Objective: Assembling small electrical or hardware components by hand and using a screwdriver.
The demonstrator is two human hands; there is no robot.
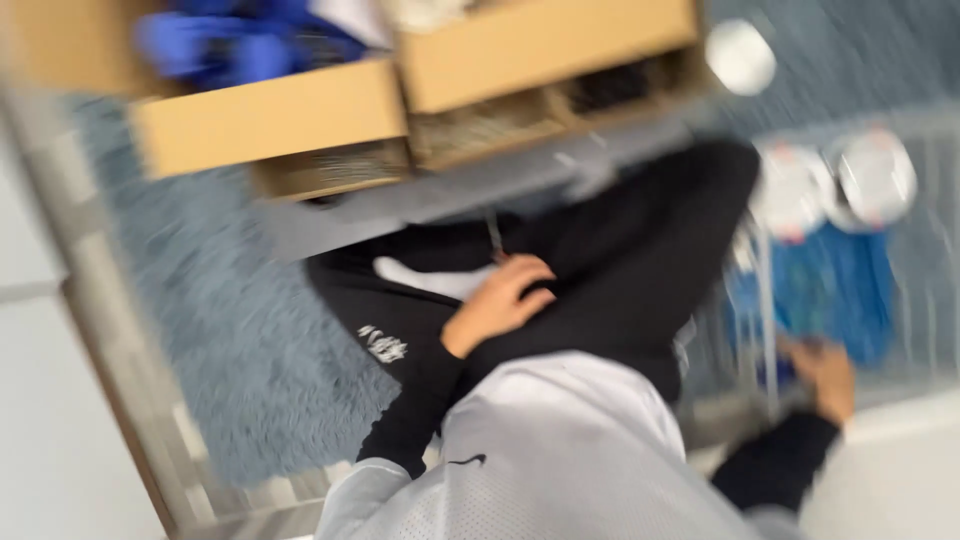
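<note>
Nearest the lens, filling the bottom centre: pale grey mesh jersey fabric (560, 450), worn over long black sleeves. Whole view tilted and heavily blurred by motion.

Far left: white flat surface (40, 400), edged by a pale wooden strip running diagonally. Just right of that: shaggy grey-blue rug (230, 330), spreading up toward the top left.

Top left to top centre: two tan cardboard boxes (280, 115), side by side and touching, open at the top. Blue crumpled items (230, 45) inside the left-hand box; too blurred to identify further.

Centre: black fabric garment (640, 250) lying spread across the lap area, with a small white printed mark near its lower left edge and a white patch showing beside it. Left hand (505, 300) resting on top of this black garment, fingers curled loosely against the cloth; whether pinching the fabric or merely pressing on it, cannot tell.

Right of centre: white wire rack (765, 330) with thin upright bars. Behind the bars, a bright blue bundle (840, 290), and above it two round silvery-white objects (875, 180) sitting close together. Another round white object (740, 55) near the top edge, apart from the pair.

Lower right: right hand (825, 375), reaching to the foot of the wire rack, just below the blue bundle, fingers bent. Contact with the rack or bundle hidden by blur; grip cannot be told.
</note>
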